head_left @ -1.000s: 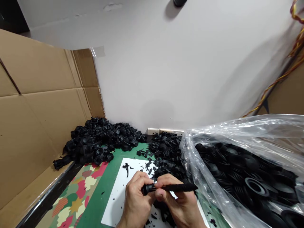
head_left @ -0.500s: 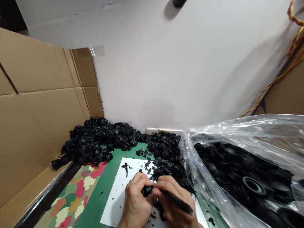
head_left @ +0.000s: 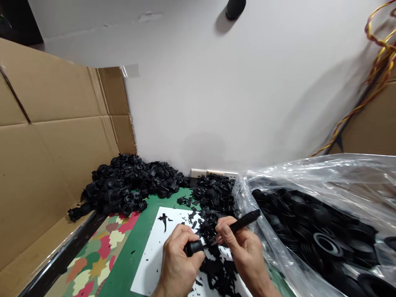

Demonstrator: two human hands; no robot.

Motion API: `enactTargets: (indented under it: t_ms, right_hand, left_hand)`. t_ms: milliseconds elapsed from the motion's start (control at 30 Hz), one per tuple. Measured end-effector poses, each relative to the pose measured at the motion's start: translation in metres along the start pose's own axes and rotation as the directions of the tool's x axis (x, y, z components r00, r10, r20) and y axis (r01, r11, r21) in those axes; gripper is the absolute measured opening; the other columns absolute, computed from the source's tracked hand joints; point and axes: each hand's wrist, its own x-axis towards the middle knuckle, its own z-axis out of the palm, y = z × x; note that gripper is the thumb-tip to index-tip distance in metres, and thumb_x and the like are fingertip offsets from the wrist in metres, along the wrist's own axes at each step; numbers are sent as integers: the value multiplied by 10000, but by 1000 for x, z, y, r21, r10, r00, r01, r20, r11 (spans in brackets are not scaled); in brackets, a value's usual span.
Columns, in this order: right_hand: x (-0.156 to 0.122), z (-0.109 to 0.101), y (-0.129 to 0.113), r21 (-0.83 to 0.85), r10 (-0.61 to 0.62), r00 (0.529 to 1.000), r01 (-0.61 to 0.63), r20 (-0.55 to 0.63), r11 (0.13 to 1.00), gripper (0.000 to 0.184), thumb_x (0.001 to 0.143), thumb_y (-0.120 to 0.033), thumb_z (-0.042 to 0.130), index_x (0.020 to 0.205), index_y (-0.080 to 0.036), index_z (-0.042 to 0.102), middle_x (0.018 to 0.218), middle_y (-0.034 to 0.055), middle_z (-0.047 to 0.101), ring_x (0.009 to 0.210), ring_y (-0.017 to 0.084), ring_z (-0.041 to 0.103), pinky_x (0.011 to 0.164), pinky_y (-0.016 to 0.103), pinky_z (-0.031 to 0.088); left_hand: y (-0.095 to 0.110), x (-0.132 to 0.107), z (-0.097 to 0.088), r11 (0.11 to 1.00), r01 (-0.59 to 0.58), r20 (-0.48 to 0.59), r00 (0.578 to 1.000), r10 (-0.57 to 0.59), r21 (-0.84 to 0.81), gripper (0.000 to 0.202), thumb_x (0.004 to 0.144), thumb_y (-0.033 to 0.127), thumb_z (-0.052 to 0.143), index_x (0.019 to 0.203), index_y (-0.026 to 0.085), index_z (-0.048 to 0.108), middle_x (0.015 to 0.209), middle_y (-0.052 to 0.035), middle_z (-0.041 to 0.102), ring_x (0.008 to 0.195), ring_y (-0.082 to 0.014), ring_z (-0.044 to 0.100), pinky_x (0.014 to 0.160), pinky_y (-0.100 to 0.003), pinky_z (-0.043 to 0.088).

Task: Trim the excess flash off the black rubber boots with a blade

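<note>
My left hand is closed round a small black rubber part, held over the white sheet. My right hand grips a slim black knife-like tool, its handle angled up to the right and its tip at the part's end. Black rubber trimmings lie scattered under and between both hands.
A heap of black ribbed rubber parts lies at the back left against a cardboard wall. A clear plastic bag full of black rubber parts fills the right side. A green mat and a patterned cloth cover the table.
My right hand has swung the tool's handle from pointing down-right to up-right, with the tip now at the part. The left hand stays put with the part.
</note>
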Motion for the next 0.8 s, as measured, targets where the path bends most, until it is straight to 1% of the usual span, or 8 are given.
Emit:
enactTargets:
  t_ms: [67,200,400,467,533,600,700,800]
  right_hand:
    - [0,1,-5,23,28,999,-29,27,999,337,816,-500,539,727,-177,579,691,15,577,599,164,551,560,262,451]
    - [0,4,-10,-42,151,987,-148,60,988,321,826,-485,515,773,-177,586,572,-14,543,569,169,521,582,275,416]
    - [-4,17,-12,-173,253,944,-219,210,960,323,719,-466,578,714,-145,618,699,53,625,691,223,558,626,299,427]
    - [-5,21,-15,-177,294,933,-259,208,949,307,677,-451,609,698,-145,619,687,51,628,691,227,561,621,297,431]
    - [-6,23,-17,-138,312,934,-291,176,947,283,631,-434,648,647,-153,615,646,33,613,661,212,552,603,284,426]
    - [-7,23,-15,-62,351,923,-346,159,936,281,609,-430,682,627,-159,611,561,-9,554,551,159,498,523,253,390]
    - [-7,22,-5,121,474,858,-501,196,857,324,601,-449,724,678,-162,596,451,-80,418,383,67,318,394,204,262]
    - [-8,22,5,253,535,799,-597,275,761,377,585,-481,746,665,-170,548,397,-121,327,332,25,195,351,178,167]
  left_hand:
    - [0,1,0,1000,-3,-3,1000,3,1,234,576,-8,542,688,181,623,764,-21,578,725,-184,596,633,-275,481]
    - [0,1,-1,1000,-17,-17,1000,17,-3,255,565,-16,541,698,186,621,774,-20,576,738,-187,597,633,-272,485]
    - [-2,2,-1,1000,-21,-6,1000,21,-8,250,599,2,533,737,186,633,823,-41,579,781,-200,601,662,-288,504]
    - [-2,2,-1,1000,-8,-4,1000,8,-25,249,604,6,538,742,187,638,844,-49,583,801,-207,602,674,-295,513]
    - [-2,2,-1,998,6,5,1000,-6,-55,260,605,10,558,771,186,654,865,-56,586,817,-211,602,688,-300,522]
    - [-3,2,0,995,14,18,1000,-12,-98,272,610,18,586,807,185,670,876,-60,590,831,-214,604,703,-304,529]
    - [-5,1,1,982,20,14,1000,-18,-189,353,598,12,613,891,196,685,924,-66,608,885,-224,608,747,-308,532]
    - [-5,2,0,955,62,8,998,-62,-290,430,588,13,622,965,212,679,999,-68,622,910,-223,616,728,-286,543]
